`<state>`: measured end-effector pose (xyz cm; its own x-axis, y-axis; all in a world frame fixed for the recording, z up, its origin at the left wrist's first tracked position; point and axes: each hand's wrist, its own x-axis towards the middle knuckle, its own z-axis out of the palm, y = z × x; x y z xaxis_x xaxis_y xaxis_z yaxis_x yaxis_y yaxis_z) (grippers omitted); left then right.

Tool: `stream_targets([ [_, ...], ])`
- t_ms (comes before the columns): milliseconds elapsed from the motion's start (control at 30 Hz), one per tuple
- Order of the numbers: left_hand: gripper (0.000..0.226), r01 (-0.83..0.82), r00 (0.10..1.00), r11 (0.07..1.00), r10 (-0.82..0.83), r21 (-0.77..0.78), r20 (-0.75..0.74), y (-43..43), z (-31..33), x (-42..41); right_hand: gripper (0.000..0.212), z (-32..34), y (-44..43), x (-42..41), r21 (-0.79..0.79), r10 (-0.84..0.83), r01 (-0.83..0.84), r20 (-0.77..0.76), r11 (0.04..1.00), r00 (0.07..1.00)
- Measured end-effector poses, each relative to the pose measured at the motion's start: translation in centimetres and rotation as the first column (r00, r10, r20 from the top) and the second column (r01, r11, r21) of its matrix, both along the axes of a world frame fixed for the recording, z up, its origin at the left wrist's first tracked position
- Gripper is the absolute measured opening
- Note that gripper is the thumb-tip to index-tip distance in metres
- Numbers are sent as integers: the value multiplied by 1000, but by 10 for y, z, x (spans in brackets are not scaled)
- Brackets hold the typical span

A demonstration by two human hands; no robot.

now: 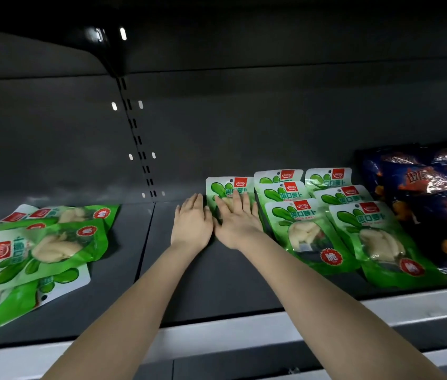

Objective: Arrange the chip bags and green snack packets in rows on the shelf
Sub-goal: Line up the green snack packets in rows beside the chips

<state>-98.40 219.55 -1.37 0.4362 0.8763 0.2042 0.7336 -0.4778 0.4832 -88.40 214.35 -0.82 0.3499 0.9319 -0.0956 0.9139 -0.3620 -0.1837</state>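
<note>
Two bare forearms (134, 311) reach in over the shelf's near edge. The left hand (191, 224) lies flat with straight fingers on the bare shelf (217, 283), holding nothing. Just beside it, the right hand (237, 219) is open too, its straight fingers resting on a single green packet (225, 186) lying far back. Right of that packet, two overlapping columns of green packets (303, 234) run from far to near, three in each. Dark blue chip bags (433, 204) lie overlapping at the far right. A loose pile of green packets (36, 250) sits well apart on the left.
</note>
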Motion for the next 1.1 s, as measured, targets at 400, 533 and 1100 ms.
stream_targets([
  [400, 40, -5, 1000, 998, 3, 61, 29, 3, -2, 0, 46, 30, -21, 38, 443, -84, 0, 170, 897, 982],
  [533, 41, -4, 1000, 998, 3, 61, 21, 2, -2, 0, 62, 14, -36, 70, 23, -105, 104, 93, 994, 990],
  [1100, 42, 1, 1000, 999, -1, 33, -7, 1, -2, -1, 57, 14, -30, 68, 4, -168, 169, 89, 986, 982],
])
